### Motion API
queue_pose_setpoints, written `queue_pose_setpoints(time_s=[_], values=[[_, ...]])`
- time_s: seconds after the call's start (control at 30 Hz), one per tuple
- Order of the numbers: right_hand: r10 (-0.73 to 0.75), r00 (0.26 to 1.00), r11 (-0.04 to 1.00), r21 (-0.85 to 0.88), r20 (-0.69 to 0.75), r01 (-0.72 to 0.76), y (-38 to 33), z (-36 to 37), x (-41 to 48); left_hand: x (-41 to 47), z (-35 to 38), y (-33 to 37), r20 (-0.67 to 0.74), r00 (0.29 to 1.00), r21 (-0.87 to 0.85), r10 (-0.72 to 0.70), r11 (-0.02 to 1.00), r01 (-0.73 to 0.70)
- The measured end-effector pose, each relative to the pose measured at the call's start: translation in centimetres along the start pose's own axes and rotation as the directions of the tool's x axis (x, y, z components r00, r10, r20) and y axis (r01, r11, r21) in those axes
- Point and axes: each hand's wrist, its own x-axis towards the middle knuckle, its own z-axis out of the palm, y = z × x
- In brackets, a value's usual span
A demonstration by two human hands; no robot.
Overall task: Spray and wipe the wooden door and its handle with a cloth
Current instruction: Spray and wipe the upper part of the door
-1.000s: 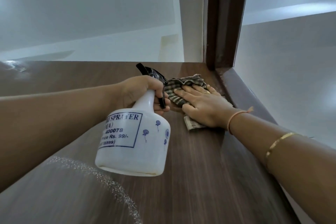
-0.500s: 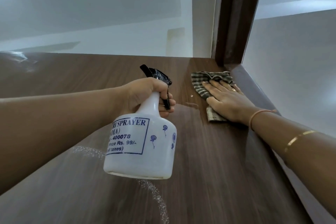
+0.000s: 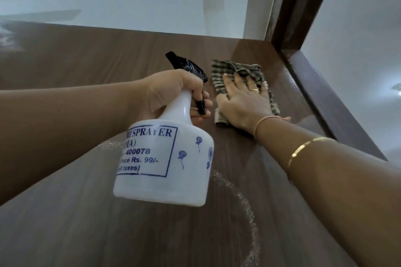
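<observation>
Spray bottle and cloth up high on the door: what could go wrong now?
The ring of spray droplets lies below the cloth, so it might run or dry into streaks. The right hand presses the cloth flat near the edge of the door by the frame; it could slip off. The left hand holds the spray bottle beside that hand, so a squeeze may wet it.

One spray bottle [image 3: 165, 162], one checked cloth [image 3: 221, 69], one wooden door [image 3: 86, 223], one door frame [image 3: 303, 6]. Two hands: left hand [image 3: 173, 93], right hand [image 3: 245, 104]. One ring [image 3: 255, 90], one thread band [image 3: 264, 120], one gold bangle [image 3: 303, 147].
</observation>
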Motion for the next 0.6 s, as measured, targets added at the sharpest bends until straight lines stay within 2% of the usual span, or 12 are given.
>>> queue_pose_setpoints(time_s=[0.17, 0.27, 0.43, 0.6], values=[[-0.205, 0.978, 0.973, -0.097, 0.045, 0.208, -5.6, 1.3, -1.1, -0.7, -2.4, -0.4, -0.022, 1.0, -0.03, -0.009, 1.0, 0.009], [-0.235, 0.969, 0.967, -0.079, 0.075, 0.241, -6.0, 1.1, -1.5, -1.5, -3.2, -0.8, -0.01, 1.0, -0.06, -0.022, 0.998, 0.021], [-0.151, 0.984, 0.987, -0.035, 0.094, 0.155, -4.6, 0.2, -1.5, -2.5, -5.0, -1.7, -0.004, 1.0, -0.071, 0.008, 0.997, -0.008], [0.134, 0.984, 0.991, -0.005, 0.113, -0.135, 0.2, -0.4, -1.2, -3.6, -7.1, -2.9, -0.021, 1.0, -0.016, 0.019, 1.0, -0.02]])
